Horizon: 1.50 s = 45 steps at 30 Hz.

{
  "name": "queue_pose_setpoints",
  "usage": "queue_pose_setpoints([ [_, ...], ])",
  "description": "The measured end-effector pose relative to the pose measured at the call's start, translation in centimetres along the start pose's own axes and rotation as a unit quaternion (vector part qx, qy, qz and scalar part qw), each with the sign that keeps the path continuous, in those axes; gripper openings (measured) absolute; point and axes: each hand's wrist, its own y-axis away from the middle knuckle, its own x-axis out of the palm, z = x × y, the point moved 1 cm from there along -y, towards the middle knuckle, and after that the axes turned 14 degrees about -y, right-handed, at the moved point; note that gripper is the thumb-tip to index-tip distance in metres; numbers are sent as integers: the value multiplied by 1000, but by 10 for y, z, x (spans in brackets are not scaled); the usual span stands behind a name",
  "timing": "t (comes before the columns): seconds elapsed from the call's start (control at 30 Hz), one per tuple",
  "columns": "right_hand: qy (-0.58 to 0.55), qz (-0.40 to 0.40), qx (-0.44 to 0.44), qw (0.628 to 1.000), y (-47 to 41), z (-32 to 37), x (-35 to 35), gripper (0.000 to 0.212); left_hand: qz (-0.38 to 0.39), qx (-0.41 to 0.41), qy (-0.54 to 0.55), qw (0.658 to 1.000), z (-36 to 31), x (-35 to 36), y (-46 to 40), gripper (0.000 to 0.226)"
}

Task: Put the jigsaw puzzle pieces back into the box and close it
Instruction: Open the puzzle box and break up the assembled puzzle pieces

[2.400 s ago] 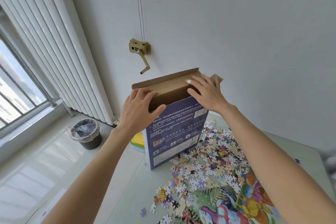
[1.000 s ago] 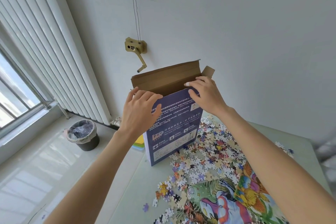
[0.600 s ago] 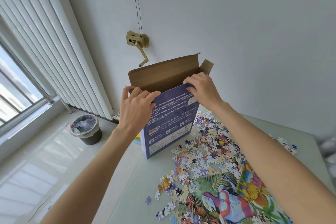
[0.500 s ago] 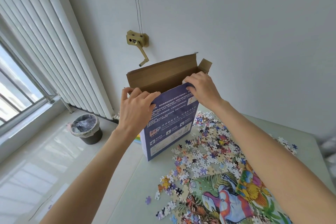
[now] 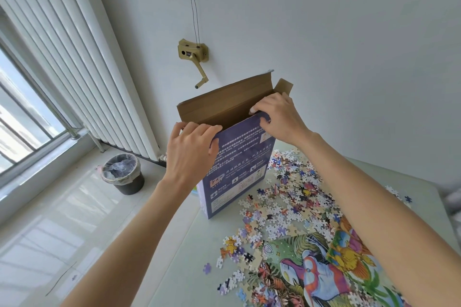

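White wall, radiator, bright window, tiled floor.

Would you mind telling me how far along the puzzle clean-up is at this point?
Done: the box stands upright on the table with its top flap open. In hand: the left hand and right hand both grip the front edge of the opening. Left: the loose puzzle pieces and the assembled section lie on the table; none visibly boxed, and closing remains.
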Motion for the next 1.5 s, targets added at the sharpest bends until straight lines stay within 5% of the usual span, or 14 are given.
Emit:
queue_pose_setpoints([
  [0.43,-2,17,20,1000,3,4,2,36,10,-6,4,1000,3,1,-8,28],
  [0.93,-18,-55,-8,998,7,13,7,26,-94,-2,29,995,-2,-1,-10,21],
  [1.13,-48,-163,3,985,41,26,-7,26,-171,37,209,962,-29,-14,5,17],
  [1.27,-80,-171,86,978,129,22,2,22,3,10,347,938,-77,-9,40,22],
  [1.4,-81,-95,236,964,251,4,26,17,290,28,351,890,-133,24,93,30],
  [1.5,-76,-55,348,933,336,-5,37,25,408,57,322,853,-171,48,134,36],
])
